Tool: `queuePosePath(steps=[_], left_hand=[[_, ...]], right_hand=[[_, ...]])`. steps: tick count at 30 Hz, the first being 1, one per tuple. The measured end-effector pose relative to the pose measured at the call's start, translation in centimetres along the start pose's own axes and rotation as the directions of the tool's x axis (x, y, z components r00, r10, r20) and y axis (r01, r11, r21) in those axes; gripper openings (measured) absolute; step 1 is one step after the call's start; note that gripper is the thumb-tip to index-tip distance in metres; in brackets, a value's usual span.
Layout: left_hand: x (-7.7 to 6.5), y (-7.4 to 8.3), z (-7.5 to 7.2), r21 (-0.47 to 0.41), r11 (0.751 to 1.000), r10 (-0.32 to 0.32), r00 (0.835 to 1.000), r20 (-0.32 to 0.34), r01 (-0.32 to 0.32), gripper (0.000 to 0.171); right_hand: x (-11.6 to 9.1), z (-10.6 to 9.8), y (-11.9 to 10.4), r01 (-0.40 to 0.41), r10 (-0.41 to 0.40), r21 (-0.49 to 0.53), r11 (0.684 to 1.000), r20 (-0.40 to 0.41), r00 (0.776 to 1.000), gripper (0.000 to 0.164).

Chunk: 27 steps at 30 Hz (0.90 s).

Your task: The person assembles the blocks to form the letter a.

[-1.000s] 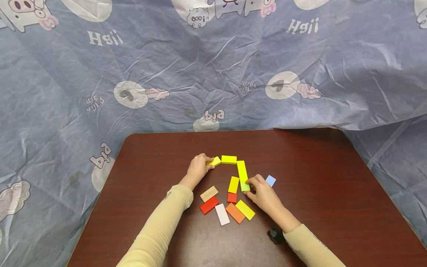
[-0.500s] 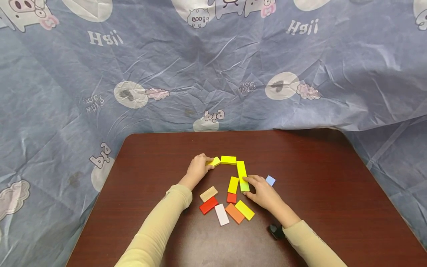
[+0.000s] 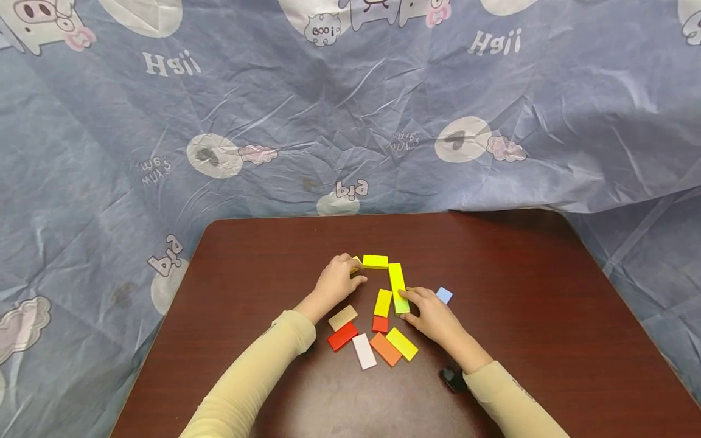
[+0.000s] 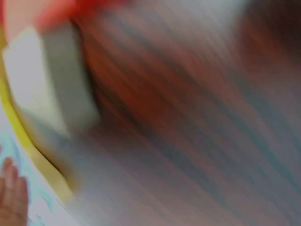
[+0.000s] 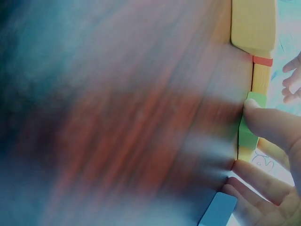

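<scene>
Console 1: Begin at the left. What do I have?

Console 2: On my head feed, the left hand (image 3: 335, 283) is spread, the thumb clear of the fingers. The fingers lie over the left yellow block (image 3: 358, 260); I cannot tell whether they touch it.

Console 1: What has changed?

Console 2: Half a second ago, thumb and fingers held that block's outer end. The hand now sits further right and hides most of it. I judge the grip released and the block left in place.

Console 1: Continue rightward.

Console 2: The white block (image 3: 364, 352) lies nearer me on the bench (image 3: 274, 249). At the far side, the middle yellow block (image 3: 375, 262) lies just beside the left one. The right yellow block (image 3: 397, 278) turns the row toward me, with the green block (image 3: 402, 309) at its near end.

Console 1: Right side status?

Console 2: The right hand (image 3: 432, 316) pinches the green block between thumb and forefinger, placed as it was half a second ago. I judge that end steadied, the left end ungripped. The blue block (image 3: 445, 295) lies just beside that hand.
</scene>
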State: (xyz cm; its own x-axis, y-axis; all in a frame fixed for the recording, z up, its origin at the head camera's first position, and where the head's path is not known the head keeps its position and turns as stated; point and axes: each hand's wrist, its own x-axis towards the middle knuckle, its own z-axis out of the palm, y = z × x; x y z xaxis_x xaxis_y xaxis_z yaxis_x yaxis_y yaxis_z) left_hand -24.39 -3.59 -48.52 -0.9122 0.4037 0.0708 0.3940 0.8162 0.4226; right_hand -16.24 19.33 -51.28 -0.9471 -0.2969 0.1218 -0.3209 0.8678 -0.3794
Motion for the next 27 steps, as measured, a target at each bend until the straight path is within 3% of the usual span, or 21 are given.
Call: queuePosePath(steps=[4, 9, 13, 18, 27], left_hand=[[-0.9, 2.5, 0.5, -0.038, 0.998, -0.044, 0.988, 0.146, 0.05, 0.031], [-1.5, 4.1, 1.8, 0.014, 0.996, -0.086, 0.971, 0.223, 0.085, 0.04], [-1.8, 4.6, 2.7, 0.073, 0.994, -0.101, 0.965, 0.242, 0.086, 0.049], [-1.8, 4.7, 2.6, 0.061, 0.995, -0.094, 0.966, 0.241, 0.081, 0.048], [-2.0, 3.6, 1.3, 0.099, 0.994, 0.022, 0.975, 0.221, -0.045, 0.032]], right_hand=[[0.1, 0.1, 0.0, 0.007, -0.007, -0.002, 1.0, -0.012, 1.0, 0.053], [0.1, 0.1, -0.1, 0.006, -0.006, 0.01, 1.0, -0.004, 1.0, 0.053], [0.0, 0.1, -0.1, 0.0, 0.0, 0.012, 1.0, 0.005, 1.0, 0.053], [0.0, 0.1, 0.0, 0.0, 0.0, 0.013, 1.0, -0.002, 1.0, 0.053], [-0.1, 0.1, 0.2, 0.016, -0.016, -0.001, 1.0, -0.017, 1.0, 0.054]])
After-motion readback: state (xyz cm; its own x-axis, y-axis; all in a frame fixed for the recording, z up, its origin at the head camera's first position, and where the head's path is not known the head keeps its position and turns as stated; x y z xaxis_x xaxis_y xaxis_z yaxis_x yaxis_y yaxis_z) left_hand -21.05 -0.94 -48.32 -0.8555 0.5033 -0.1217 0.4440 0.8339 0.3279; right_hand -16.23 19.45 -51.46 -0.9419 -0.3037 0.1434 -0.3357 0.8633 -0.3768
